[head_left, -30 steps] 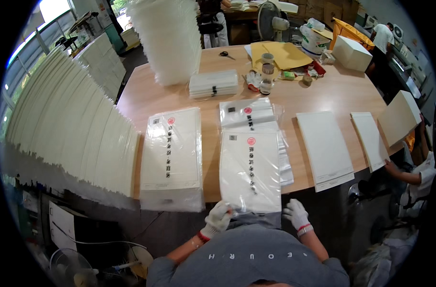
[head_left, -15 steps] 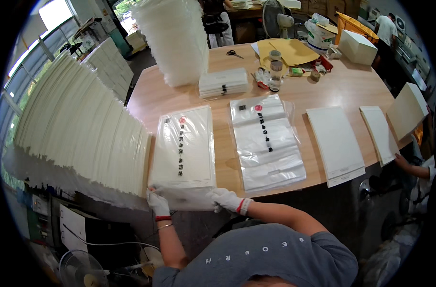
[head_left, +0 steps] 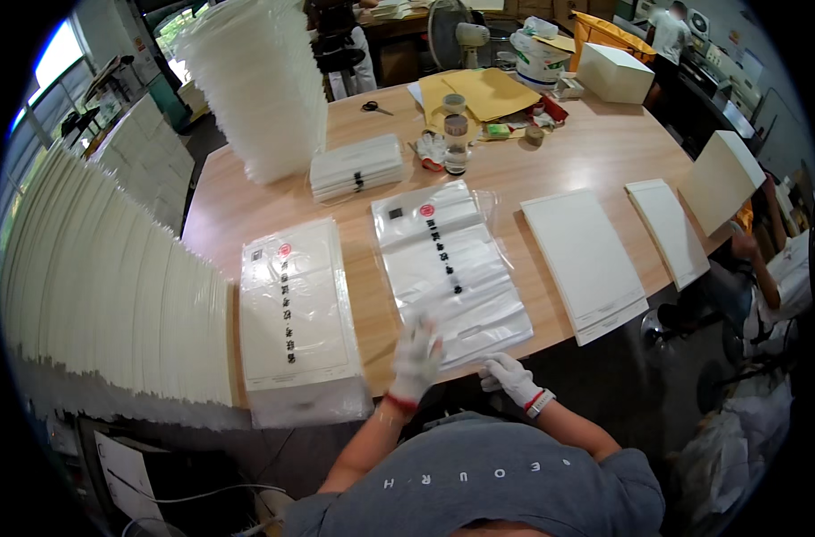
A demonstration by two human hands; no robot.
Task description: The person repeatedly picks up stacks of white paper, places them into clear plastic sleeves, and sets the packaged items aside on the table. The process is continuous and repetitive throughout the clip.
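My left hand (head_left: 416, 360), in a white glove with a red cuff, hovers at the near left edge of a stack of clear plastic bags (head_left: 457, 277); motion blurs its outstretched fingers. They look open, with nothing visible in them. My right hand (head_left: 512, 379), gloved likewise, is just off the table's front edge near the bags' lower right corner, fingers loosely bent and apart, holding nothing visible. On the left lies a filled plastic bag (head_left: 296, 309) with white sheets inside; its loose end (head_left: 309, 407) hangs over the table edge.
A tall stack of white sheets (head_left: 112, 286) stands left, another white stack (head_left: 255, 89) behind. Paper piles (head_left: 586, 259) lie right, near a co-worker's arm (head_left: 761, 268). Farther back are packed bundles (head_left: 356, 167), scissors (head_left: 376, 108), a clear bottle (head_left: 456, 143) and yellow envelopes (head_left: 483, 94).
Both hands have let go of the filled bag's open end and moved right, my left hand to the empty bags. The view has shifted, and the bag's end now hangs free.
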